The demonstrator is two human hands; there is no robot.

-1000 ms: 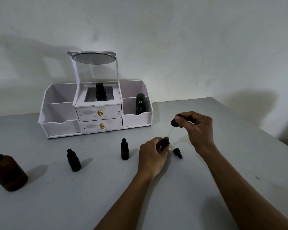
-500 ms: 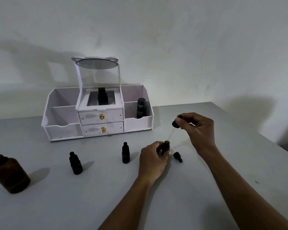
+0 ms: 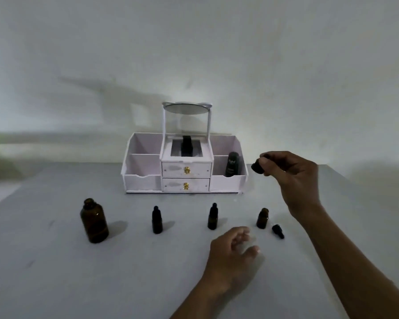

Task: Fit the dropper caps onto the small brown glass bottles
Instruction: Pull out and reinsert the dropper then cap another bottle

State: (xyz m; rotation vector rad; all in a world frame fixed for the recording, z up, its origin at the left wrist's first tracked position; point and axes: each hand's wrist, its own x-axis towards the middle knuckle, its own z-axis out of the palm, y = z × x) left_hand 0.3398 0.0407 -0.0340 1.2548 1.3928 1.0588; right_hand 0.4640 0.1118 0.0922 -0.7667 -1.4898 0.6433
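Right hand (image 3: 290, 178) pinching a dropper cap (image 3: 258, 168) aloft, well above the uncapped small brown bottle (image 3: 262, 218), left hand (image 3: 233, 256) loose and empty near it, gap of table (image 3: 148, 272) between, spare cap (image 3: 278, 231) lying just right of bottle.

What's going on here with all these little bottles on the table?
A person is fitting dropper caps onto small brown bottles. The right hand pinches a black dropper cap, raised above the table near the white organizer. The left hand is open and holds nothing, just in front of the uncapped small bottle. A loose cap lies beside that bottle. The two capped bottles are done; a larger brown bottle stands open.
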